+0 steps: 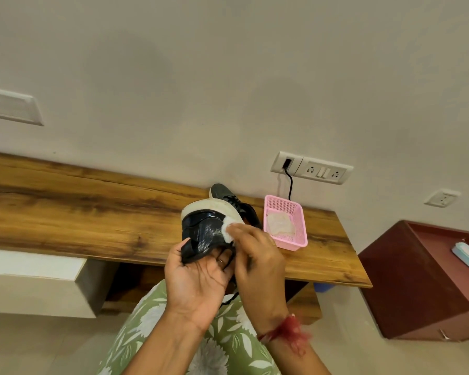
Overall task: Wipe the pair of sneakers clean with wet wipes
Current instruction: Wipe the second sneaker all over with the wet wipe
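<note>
Step in hand, judged: wiping the upper of the first sneaker (pixel 204 226), held up in the centre of the frame with its white sole edge turned up and away.

The left hand (pixel 198 277) grasps this sneaker from below, palm facing the camera, thumb hooked on the black edge at its left, fingers curled round the underside. The right hand (pixel 257 255) pinches a folded wet wipe (pixel 228 231) and presses it on the glossy black panel just under the white sole rim. A red thread (pixel 287 331) is on that wrist. Both forearms rise from the bottom of the frame and meet at the shoe.

To do it well:
- Work in short strokes with firm pressure. The wet sheen shows where the wipe has covered.
- Brace the shoe hard with the left hand so it doesn't twist under the push.
- Refold the wipe to a clean face before doing the white rim, which looks grubby.
- Loose laces hang under the hands, so watch they don't snag.

The second sneaker (pixel 228 197) lies on the wooden shelf (pixel 92 207) just behind the held one, right of centre, with only its toe and laces in view. The pink basket (pixel 291 245) sits beside it to the right with crumpled wipes (pixel 279 223) inside. I can't tell whether they are used or fresh. Progress looks like the first shoe partly done and the second not yet in hand.
</note>
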Tool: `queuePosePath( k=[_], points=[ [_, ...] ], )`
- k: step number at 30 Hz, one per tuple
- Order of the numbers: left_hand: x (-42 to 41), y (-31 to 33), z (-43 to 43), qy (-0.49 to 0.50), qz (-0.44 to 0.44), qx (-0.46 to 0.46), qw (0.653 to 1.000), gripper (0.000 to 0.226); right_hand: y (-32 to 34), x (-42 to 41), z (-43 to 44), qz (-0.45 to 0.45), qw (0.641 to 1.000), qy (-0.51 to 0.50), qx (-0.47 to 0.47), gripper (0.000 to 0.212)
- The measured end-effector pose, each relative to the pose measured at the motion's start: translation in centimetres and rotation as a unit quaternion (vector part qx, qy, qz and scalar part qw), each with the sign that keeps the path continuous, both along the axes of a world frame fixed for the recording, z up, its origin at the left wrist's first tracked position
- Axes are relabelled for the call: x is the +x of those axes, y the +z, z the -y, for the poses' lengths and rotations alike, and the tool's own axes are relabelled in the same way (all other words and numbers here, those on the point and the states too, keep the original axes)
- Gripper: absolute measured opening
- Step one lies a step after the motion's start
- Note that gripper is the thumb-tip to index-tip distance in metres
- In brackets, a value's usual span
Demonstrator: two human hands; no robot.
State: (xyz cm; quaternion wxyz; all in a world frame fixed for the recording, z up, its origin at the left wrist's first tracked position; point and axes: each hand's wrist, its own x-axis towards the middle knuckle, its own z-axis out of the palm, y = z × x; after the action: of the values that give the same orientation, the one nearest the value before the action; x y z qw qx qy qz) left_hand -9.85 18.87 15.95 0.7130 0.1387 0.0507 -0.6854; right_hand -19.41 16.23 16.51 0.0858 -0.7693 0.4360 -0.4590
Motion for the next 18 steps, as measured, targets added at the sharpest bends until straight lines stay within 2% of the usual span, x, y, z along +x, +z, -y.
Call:
queuePosePath(
  k=[2,7,11,15,18],
  points=[
    [0.1,-0.1,0.1,0.006,-0.014,-0.014,1.0,0.047,0.2,0.1,-0.5,-0.045,0.998,0.048,-0.02,0.033],
    [-0.1,0.0,0.1,0.002,0.021,0.022,1.0,0.049,0.1,-0.5,1.2,-0.031,0.999,-0.003,0.007,0.032],
    [0.2,-0.1,0.1,0.009,0.009,-0.002,1.0,0.042,0.2,-0.4,0.0,-0.106,0.989,0.079,-0.071,0.028],
    [-0.2,-0.2,0.1,-0.003,0.029,0.028,0.999,0.047,-0.2,-1.3,1.1,-0.026,0.999,0.016,-0.014,0.032],
    [0.1,-0.4,0.1,0.006,-0.007,0.009,1.0,0.051,0.3,-0.5,-0.4,-0.096,0.99,0.081,-0.06,0.029]
  ],
)
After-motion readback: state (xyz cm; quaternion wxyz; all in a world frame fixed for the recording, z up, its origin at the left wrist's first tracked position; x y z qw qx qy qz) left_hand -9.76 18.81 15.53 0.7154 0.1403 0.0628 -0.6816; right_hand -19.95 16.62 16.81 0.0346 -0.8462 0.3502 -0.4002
